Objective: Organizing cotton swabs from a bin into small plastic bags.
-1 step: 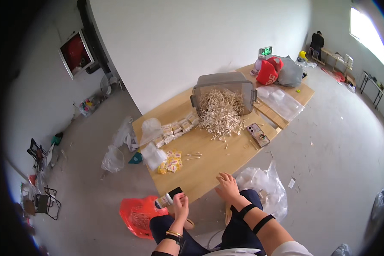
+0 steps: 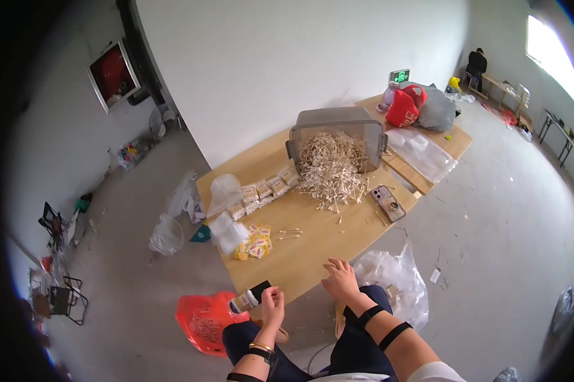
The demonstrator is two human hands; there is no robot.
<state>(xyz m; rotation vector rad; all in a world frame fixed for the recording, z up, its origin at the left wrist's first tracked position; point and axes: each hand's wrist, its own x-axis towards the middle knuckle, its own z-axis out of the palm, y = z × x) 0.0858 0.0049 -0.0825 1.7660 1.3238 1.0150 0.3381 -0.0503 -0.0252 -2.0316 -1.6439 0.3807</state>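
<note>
Head view, 1 camera.

Left hand [image 2: 273, 307]: at the near table corner, fingers curled in toward the thumb. Cannot tell whether anything is pinched. Bottle [image 2: 243, 302] just beside it, tilted, pale label; contact with the fingers not resolved. A black piece [image 2: 260, 290] lies between bottle and fingertips.

Right hand [image 2: 342, 280]: at the front edge of the table [image 2: 312, 258], fingers spread and loosely bent, nothing seen in them. Clear bag [image 2: 407, 280] just beyond it, below table height.

Placement: bin [image 2: 330, 117] lies on its side, mouth toward the person, presumably so the swabs [image 2: 331, 178] spill out within reach. Packs [image 2: 277, 186] run in a row left of the heap, probably to keep them apart from loose stock. Cards [image 2: 255, 243] sit nearer the person, likely for easy picking. Phone [image 2: 389, 202] lies at the right edge, perhaps to leave the middle free. Red bag [image 2: 201, 323] is on the floor, left of the legs.

Appearance: swabs pale-stemmed with white tips, tangled in every direction; a few lie singly beside the cards. Cards yellow and white, overlapping. Packs clear-wrapped, fine detail too small to read.
</note>
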